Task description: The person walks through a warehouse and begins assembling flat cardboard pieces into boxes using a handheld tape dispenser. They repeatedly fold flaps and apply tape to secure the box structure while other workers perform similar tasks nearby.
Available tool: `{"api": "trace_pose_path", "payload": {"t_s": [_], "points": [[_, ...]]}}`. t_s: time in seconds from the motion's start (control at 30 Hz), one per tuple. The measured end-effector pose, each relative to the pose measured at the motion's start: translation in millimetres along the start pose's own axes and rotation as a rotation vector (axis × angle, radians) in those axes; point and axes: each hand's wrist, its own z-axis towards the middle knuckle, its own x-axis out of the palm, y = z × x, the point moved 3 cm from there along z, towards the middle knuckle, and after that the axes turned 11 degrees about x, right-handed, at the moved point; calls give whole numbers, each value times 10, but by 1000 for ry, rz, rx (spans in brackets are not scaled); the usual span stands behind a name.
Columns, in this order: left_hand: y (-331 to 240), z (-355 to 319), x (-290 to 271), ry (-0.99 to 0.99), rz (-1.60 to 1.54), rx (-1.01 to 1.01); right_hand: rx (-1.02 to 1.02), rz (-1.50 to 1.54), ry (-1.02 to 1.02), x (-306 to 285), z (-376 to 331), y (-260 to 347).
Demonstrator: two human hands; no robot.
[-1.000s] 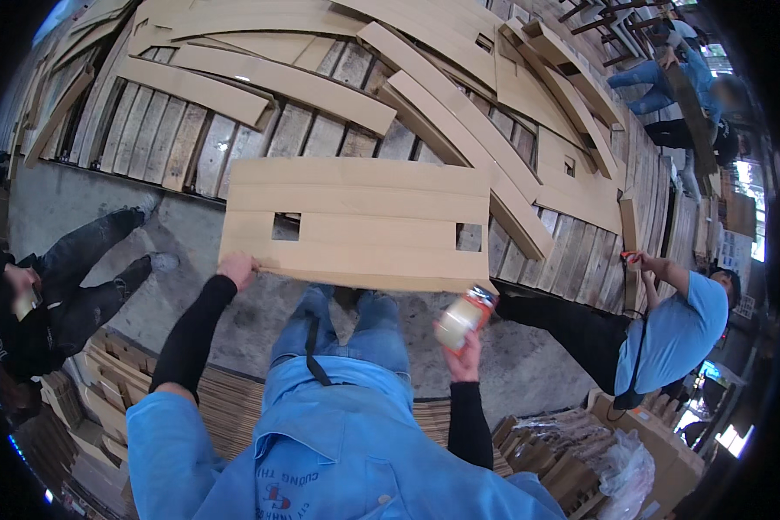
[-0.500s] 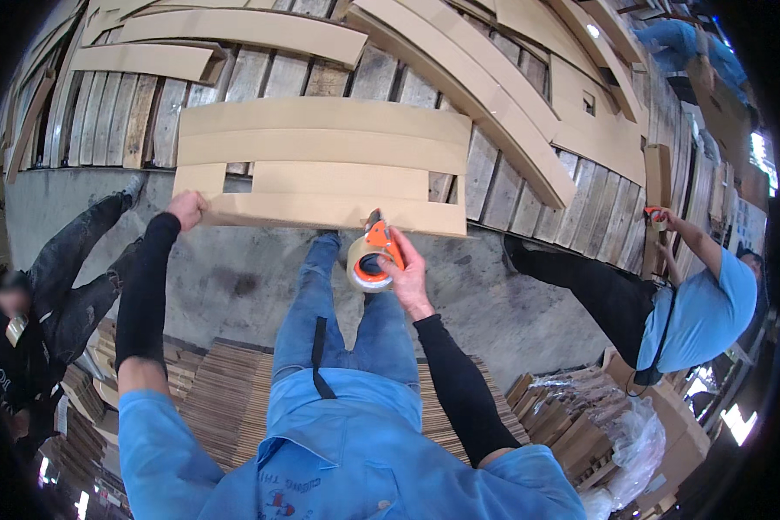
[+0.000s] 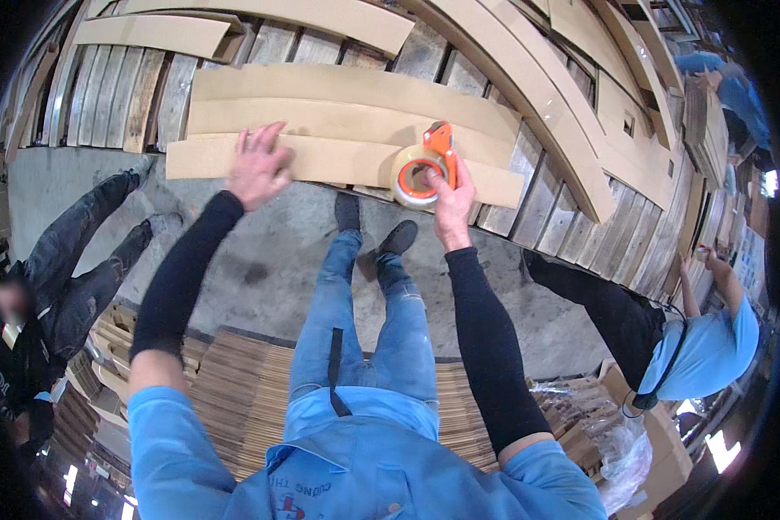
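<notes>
Left hand (image 3: 260, 169): fingers spread, gripping nothing, at the cardboard's near flap; contact cannot be told. Right hand (image 3: 452, 198) clamps an orange tape dispenser (image 3: 443, 149), probably light, hard, sharp at the cutter; best held by its frame. Folded cardboard (image 3: 347, 126) overhangs the slatted platform's (image 3: 104, 104) near edge: likely light, stiff, bending at creases; best taken by both ends. Beyond: long cardboard strips (image 3: 520, 95).
</notes>
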Motion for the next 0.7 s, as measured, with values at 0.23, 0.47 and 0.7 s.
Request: {"api": "trace_pose_path", "payload": {"t_s": [0.23, 0.47, 0.7], "points": [[154, 367, 144, -151, 64, -66, -8, 136, 57, 266, 135, 132], [171, 584, 130, -176, 28, -90, -14, 109, 74, 591, -97, -137], [760, 1319, 12, 19, 122, -108, -99, -30, 100, 637, -106, -57]]}}
